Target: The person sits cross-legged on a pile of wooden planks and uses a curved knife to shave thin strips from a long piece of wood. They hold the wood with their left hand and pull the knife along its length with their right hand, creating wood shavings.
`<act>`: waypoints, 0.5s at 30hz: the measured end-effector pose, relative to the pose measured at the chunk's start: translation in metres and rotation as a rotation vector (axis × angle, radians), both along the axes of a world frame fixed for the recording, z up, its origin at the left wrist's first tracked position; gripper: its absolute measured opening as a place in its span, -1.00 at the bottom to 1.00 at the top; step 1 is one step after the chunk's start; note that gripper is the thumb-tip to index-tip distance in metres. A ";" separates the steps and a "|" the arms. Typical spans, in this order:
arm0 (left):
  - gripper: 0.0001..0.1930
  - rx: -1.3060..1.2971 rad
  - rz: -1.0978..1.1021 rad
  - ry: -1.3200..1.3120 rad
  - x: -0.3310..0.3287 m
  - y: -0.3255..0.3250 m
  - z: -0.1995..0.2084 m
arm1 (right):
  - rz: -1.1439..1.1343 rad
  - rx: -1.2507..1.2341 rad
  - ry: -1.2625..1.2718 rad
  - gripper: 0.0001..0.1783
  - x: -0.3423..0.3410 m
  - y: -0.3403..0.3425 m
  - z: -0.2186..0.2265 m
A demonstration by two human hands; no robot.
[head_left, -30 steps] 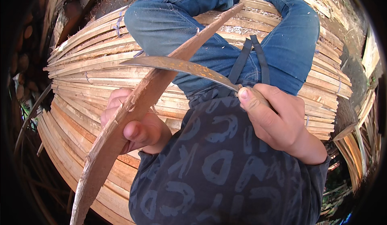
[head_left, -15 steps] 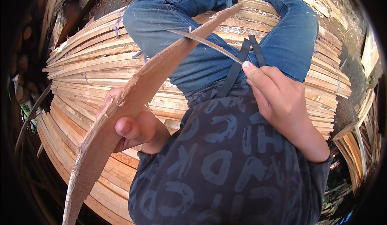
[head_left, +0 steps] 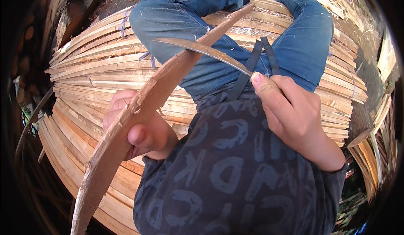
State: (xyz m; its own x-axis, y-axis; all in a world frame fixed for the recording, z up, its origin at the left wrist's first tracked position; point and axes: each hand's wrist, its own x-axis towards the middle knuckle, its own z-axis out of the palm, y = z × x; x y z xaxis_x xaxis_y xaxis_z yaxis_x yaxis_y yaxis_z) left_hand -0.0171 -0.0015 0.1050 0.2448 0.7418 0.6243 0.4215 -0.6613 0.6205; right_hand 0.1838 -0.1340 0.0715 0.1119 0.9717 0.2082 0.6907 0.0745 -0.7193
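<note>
Head view: the left hand (head_left: pixel 149 136) was closed around a long wooden plank (head_left: pixel 147 100), fingers on its left side and thumb on its right. The plank slanted from the lower left up across one leg of the blue jeans (head_left: pixel 164 20), and small shavings (head_left: pixel 208 30) curled from its edge. The right hand (head_left: pixel 292 108) gripped a curved knife (head_left: pixel 202 49), its handle mostly hidden in the fist, the blade crossing the plank above the left hand. Beneath the person, thin wooden strips (head_left: pixel 80 64) lay side by side, some bound into bundles by purple ties (head_left: pixel 123 24).
</note>
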 end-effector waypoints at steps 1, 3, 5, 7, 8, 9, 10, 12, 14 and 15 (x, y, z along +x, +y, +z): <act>-0.50 -0.006 0.005 0.007 -0.003 0.001 0.000 | -0.002 -0.005 -0.026 -0.50 -0.001 0.000 0.001; -0.49 0.002 0.021 0.000 -0.003 0.004 -0.002 | 0.007 -0.001 -0.055 -0.49 -0.001 0.002 0.003; -0.49 0.023 0.041 -0.003 -0.002 0.004 -0.002 | 0.023 -0.001 -0.043 -0.50 0.000 0.003 0.002; -0.50 0.029 0.049 -0.001 -0.002 0.003 -0.002 | 0.031 -0.002 -0.021 -0.51 0.001 0.004 0.001; -0.50 0.031 0.043 0.002 -0.004 0.006 -0.001 | 0.027 0.006 -0.011 -0.52 0.001 0.005 0.000; -0.50 0.035 0.051 -0.009 -0.003 0.007 -0.002 | 0.011 0.030 -0.009 -0.53 -0.001 0.006 -0.002; -0.51 0.042 0.059 -0.021 -0.002 0.009 -0.002 | 0.007 0.036 -0.003 -0.54 -0.002 0.006 0.000; -0.51 0.052 0.075 -0.054 0.001 0.009 -0.004 | 0.014 0.029 0.013 -0.55 -0.002 0.007 0.006; -0.51 0.053 0.022 -0.053 -0.002 0.009 -0.005 | -0.010 0.116 0.024 -0.58 -0.008 0.007 0.008; -0.51 0.047 -0.005 -0.050 -0.002 0.009 -0.005 | -0.027 0.157 0.026 -0.59 -0.011 0.006 0.009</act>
